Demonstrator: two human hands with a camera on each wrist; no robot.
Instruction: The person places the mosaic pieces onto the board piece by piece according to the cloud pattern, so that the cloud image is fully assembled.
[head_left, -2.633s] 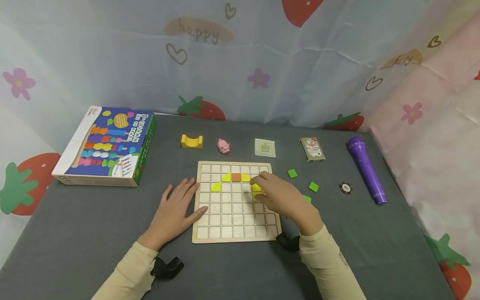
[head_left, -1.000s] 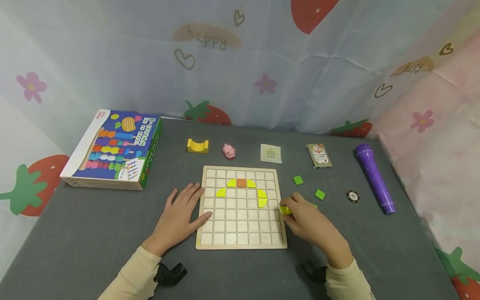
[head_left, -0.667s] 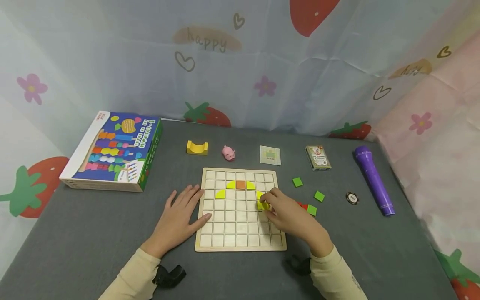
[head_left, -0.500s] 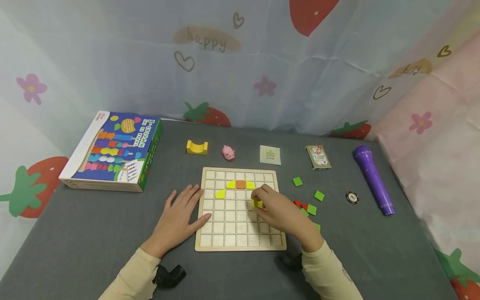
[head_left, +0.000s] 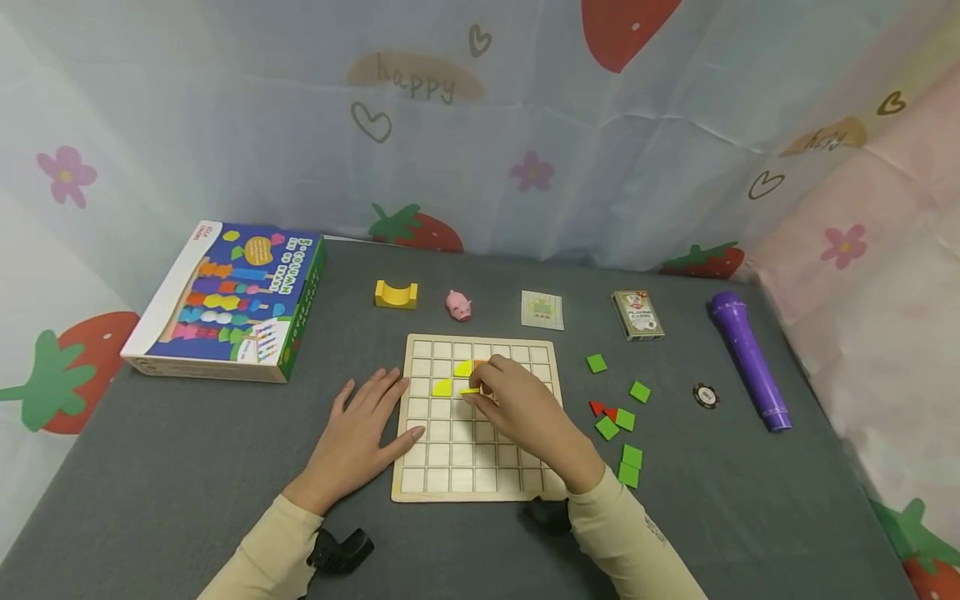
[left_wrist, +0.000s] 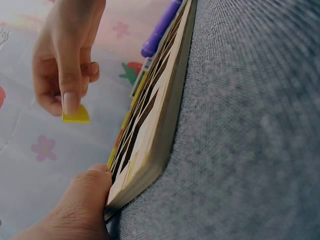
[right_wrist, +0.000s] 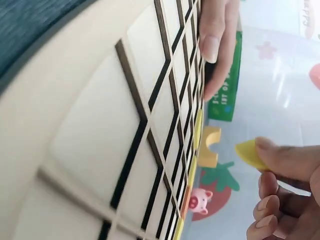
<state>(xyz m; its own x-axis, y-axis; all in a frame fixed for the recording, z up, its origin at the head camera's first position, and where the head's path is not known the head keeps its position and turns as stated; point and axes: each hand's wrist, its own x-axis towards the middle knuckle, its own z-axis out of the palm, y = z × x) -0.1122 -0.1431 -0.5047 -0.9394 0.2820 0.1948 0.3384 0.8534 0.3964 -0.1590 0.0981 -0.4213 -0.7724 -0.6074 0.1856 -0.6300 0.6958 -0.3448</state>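
A wooden grid board (head_left: pixel 438 480) lies flat on the dark table. My left hand (head_left: pixel 352 450) rests with spread fingers at the board's left edge, its thumb over the rim. Above the middle of the grid, my right hand (head_left: pixel 525 412) pinches a yellow quarter-round tile (right_wrist: pixel 250 154) between thumb and fingers; in the left wrist view the same tile (left_wrist: pixel 76 116) is clear of the board. Two yellow tiles (head_left: pixel 442 387) sit in cells at the upper left. An orange tile (head_left: pixel 478 365) shows partly, and the right hand hides the cells beyond it.
Right of the board lie several green square tiles (head_left: pixel 628 474) and red triangles (head_left: pixel 596 407). Behind it stand a yellow arch block (head_left: pixel 396 295), a pink pig (head_left: pixel 458 305), a pattern card (head_left: pixel 542 310) and a card box (head_left: pixel 637 315). A poker chip (head_left: pixel 706 395), purple tube (head_left: pixel 750 362) and toy box (head_left: pixel 228 300) flank these.
My right hand went off the board's right edge, came back with a yellow tile, and has moved left over the grid's middle, uncovering the green and red tiles. The left hand stays put.
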